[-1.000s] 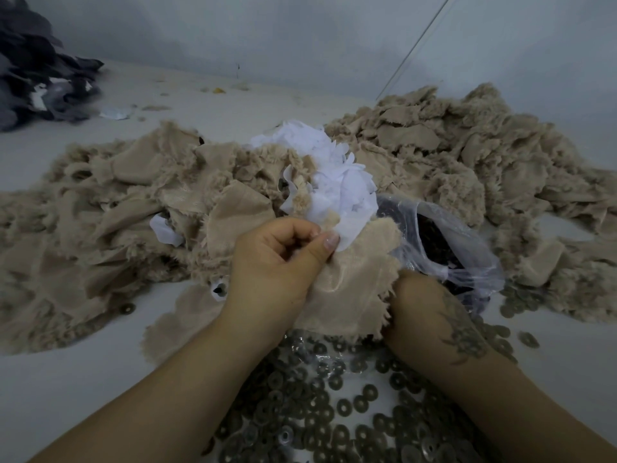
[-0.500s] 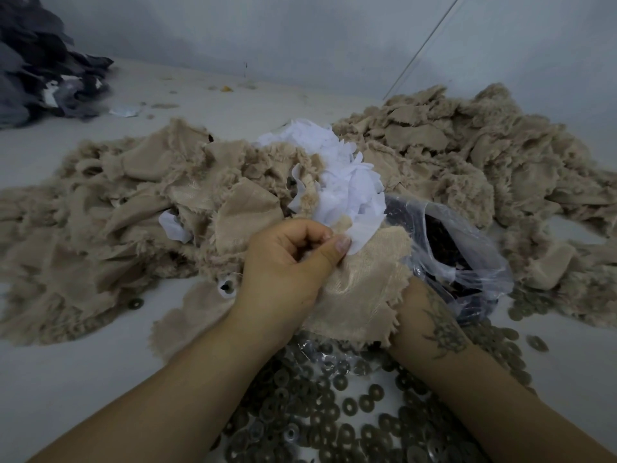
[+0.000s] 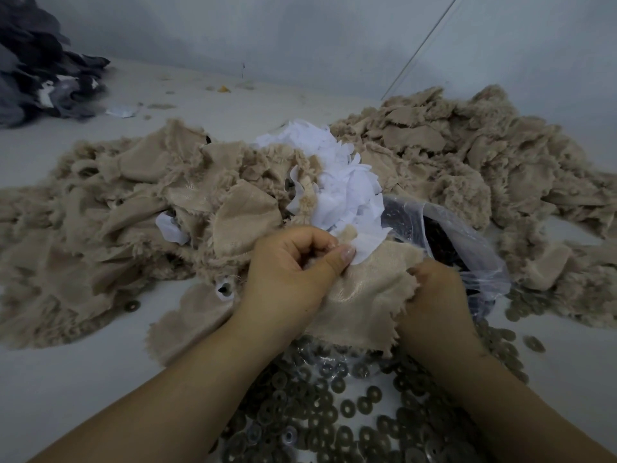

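Left grip (image 3: 287,275), right grip (image 3: 434,305) hold cloth (image 3: 364,295) | pale table (image 3: 83,379) | grey wall (image 3: 300,35)

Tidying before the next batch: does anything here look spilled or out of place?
Yes: ring-shaped discs lie scattered loose over the table in front of the person, beside the open clear plastic bag, so they look spilled. One stray disc lies apart at the right. Small scraps litter the far tabletop.

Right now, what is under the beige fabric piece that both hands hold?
Under the beige fabric piece, grey ring-shaped washers show at its lower edge. Whatever lies beneath its middle is covered.
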A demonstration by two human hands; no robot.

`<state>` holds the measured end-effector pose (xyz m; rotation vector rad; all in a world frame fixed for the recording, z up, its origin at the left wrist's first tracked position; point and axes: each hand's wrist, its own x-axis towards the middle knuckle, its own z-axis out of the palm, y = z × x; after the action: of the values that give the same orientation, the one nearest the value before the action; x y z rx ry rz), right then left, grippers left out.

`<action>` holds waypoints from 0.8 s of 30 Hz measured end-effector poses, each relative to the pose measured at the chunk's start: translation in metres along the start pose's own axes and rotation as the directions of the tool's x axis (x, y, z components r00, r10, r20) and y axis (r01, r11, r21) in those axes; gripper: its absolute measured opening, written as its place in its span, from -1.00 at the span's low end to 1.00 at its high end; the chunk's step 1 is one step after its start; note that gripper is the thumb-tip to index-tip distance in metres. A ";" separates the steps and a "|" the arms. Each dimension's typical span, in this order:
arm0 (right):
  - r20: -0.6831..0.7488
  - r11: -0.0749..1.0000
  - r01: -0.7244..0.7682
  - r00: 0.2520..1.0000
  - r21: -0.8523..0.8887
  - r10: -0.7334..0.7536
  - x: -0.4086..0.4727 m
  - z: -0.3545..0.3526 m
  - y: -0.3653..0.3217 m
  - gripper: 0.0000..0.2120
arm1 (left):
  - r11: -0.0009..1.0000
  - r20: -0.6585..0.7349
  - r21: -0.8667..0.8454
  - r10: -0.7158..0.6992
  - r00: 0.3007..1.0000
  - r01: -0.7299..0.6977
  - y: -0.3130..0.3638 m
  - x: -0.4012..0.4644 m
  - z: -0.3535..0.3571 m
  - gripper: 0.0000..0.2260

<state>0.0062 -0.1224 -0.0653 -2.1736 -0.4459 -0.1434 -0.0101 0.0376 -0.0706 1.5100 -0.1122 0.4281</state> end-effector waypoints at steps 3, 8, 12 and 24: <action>-0.077 0.904 0.036 0.997 0.426 -0.003 -0.005 -0.008 -0.002 -0.64 | 0.999 0.019 0.030 0.014 1.000 -0.015 -0.002 0.001 0.000 -0.86; -0.023 0.896 -0.030 0.999 0.443 0.044 -0.004 -0.009 0.001 -0.73 | 0.999 0.063 0.032 0.016 0.998 -0.018 -0.002 0.000 0.003 -0.83; -0.110 0.987 0.080 0.992 0.137 -0.066 -0.005 -0.005 0.008 -0.80 | 0.999 0.082 0.041 0.016 0.997 -0.019 -0.004 -0.001 0.004 -0.83; -0.208 0.976 0.169 0.968 0.136 -0.139 -0.006 -0.005 0.004 -0.64 | 0.990 0.107 0.139 0.024 0.994 -0.039 -0.008 -0.004 0.006 -0.92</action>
<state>0.0021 -0.1297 -0.0671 -1.9506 -0.4956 -0.3956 -0.0094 0.0312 -0.0791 1.6724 -0.1923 0.3880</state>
